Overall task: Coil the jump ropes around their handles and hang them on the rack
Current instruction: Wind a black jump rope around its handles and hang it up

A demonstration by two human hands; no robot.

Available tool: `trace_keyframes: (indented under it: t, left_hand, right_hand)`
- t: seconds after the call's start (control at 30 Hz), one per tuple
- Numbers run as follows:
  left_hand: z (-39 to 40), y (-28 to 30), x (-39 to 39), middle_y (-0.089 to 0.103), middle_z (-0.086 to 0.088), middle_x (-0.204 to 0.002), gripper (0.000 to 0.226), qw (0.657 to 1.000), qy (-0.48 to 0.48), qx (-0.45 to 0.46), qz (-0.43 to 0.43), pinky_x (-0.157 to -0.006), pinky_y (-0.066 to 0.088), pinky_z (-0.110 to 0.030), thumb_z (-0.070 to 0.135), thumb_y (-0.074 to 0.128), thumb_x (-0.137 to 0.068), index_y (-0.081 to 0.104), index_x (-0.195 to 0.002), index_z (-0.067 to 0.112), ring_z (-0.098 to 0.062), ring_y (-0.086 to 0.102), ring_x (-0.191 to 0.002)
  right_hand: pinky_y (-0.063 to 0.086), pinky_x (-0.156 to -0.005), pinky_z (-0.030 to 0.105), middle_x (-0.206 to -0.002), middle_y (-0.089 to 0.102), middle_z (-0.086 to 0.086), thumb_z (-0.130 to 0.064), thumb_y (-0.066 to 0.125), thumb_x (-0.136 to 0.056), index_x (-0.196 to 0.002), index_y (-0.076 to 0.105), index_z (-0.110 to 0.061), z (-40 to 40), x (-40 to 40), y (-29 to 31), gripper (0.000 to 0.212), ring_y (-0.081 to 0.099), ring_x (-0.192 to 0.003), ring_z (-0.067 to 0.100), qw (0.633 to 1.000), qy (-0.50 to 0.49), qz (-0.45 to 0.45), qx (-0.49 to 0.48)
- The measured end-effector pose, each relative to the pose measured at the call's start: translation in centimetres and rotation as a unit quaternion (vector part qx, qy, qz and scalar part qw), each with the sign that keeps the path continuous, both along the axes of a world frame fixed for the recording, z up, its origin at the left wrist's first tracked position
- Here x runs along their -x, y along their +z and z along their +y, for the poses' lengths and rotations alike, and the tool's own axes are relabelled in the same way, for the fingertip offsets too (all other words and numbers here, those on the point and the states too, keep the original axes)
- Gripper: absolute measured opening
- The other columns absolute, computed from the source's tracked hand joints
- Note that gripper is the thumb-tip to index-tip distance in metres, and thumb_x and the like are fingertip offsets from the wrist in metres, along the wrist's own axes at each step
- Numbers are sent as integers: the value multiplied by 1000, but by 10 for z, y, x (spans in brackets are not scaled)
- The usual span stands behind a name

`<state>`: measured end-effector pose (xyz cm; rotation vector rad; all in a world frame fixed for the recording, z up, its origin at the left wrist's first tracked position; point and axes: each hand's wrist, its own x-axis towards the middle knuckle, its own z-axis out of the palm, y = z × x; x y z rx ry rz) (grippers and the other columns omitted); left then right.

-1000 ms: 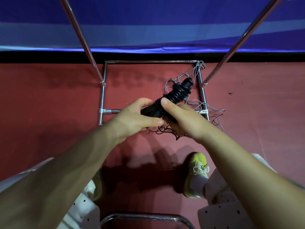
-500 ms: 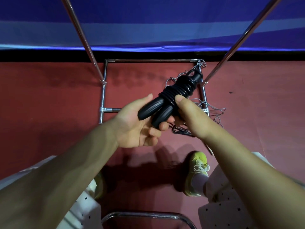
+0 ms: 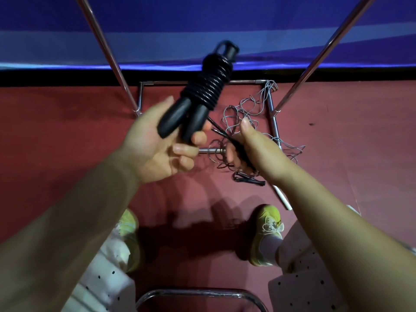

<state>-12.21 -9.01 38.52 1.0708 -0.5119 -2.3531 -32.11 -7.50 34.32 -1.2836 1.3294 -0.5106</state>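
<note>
While the left hand (image 3: pixel 157 145) curls its fingers round the lower ends of two smooth, matte black handles (image 3: pixel 180 118), the bundled jump rope (image 3: pixel 207 86) slants up and away to the right, its long axis running from the palm toward the blue wall (image 3: pixel 247 23). Glossy black cord is wound in tight ribbed turns around the upper half of the handles, and a small loop and a rounded cap show at the far tip. The bundle is held in the air above the rack's base frame (image 3: pixel 273 118), between the two shiny slanted metal poles. The right hand (image 3: pixel 252 147) grips a thin, dark, stiff-looking piece, its thumb raised; what that piece is cannot be told. Below it, a tangle of thin grey rope (image 3: pixel 254 109) lies loose on the red floor (image 3: pixel 67 131), over the frame's chrome tubing.
</note>
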Motion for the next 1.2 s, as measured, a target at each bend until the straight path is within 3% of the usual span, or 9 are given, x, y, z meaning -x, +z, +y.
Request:
trace_keyframes:
  t: [0.2, 0.37, 0.47, 0.63, 0.77, 0.83, 1.0, 1.1, 1.2]
  left_hand:
    - [-6, -1, -7, 51, 4, -64, 60, 1000, 3, 7, -19, -43, 28, -18, 60, 23, -92, 59, -88, 11, -4, 29, -43]
    - [-7, -12, -8, 52, 2, -67, 60, 998, 8, -19, -63, -44, 32, -17, 61, 24, -93, 58, -91, 12, -5, 29, -45]
    - [-5, -15, -3, 54, -1, -67, 57, 994, 5, 13, -113, -47, 36, -20, 61, 25, -95, 60, -91, 15, -6, 29, -46]
    - [-7, -16, 2, 54, -1, -68, 62, 992, 10, 48, -119, -47, 44, -22, 59, 23, -96, 61, -93, 11, -6, 32, -45]
    - [-9, -17, -2, 54, 0, -68, 61, 996, 25, 12, -82, -48, 44, -21, 60, 24, -95, 59, -93, 11, -5, 32, -44]
    - [-7, -19, -1, 55, 0, -68, 60, 996, 18, 2, -83, -49, 45, -21, 60, 24, -95, 59, -94, 11, -5, 32, -44]
    - [-5, -18, 0, 54, -1, -68, 61, 996, 20, 3, -86, -49, 49, -23, 59, 24, -96, 60, -93, 10, -5, 33, -44]
    - [-2, -20, 7, 54, -4, -70, 54, 979, 30, 73, -190, -54, 54, -30, 53, 28, -99, 60, -98, 11, -8, 37, -46]
    - [5, -23, 15, 53, -4, -70, 42, 948, 31, 140, -283, -61, 58, -39, 46, 35, -100, 60, -91, 13, -9, 40, -51]
  right_hand:
    - [40, -59, 30, -52, 42, 5, -39, 40, -102, -65, 59, -12, -3, -2, 6, 49, 44, -47, 19, 992, -65, -105, -13]
    - [35, -49, 20, -52, 44, -2, -29, 53, -98, -73, 64, -2, 0, -5, 14, 37, 42, -47, 9, 989, -37, 28, 139]
    - [33, -50, 21, -51, 45, -8, -40, 48, -90, -65, 61, -19, 3, -12, 16, 36, 41, -48, 3, 976, -9, 77, 205]
    - [27, -43, 26, -44, 38, -8, -27, 46, -101, -74, 61, -11, -1, -10, 18, 35, 32, -41, 11, 977, -173, -97, 76]
    - [35, -40, 23, -48, 52, -3, -13, 48, -99, -107, 58, -19, 0, 5, 21, 14, 43, -36, 10, 999, 33, -20, 15]
    - [40, -44, 24, -58, 60, -1, -11, 47, -100, -92, 58, -20, 0, 8, 23, 17, 52, -41, 12, 995, 98, 23, -8]
    - [49, -59, 22, -72, 64, 0, -3, 44, -100, -86, 59, -10, -3, 8, 23, 21, 58, -62, 12, 998, 53, -38, 4]
    - [43, -56, 20, -64, 58, -4, -8, 45, -100, -84, 61, -14, 0, 1, 21, 24, 51, -57, 13, 996, 83, -13, 25]
    - [39, -55, 32, -59, 46, -2, -15, 45, -101, -82, 62, -15, 3, -7, 19, 25, 43, -55, 18, 997, 70, -2, 19]
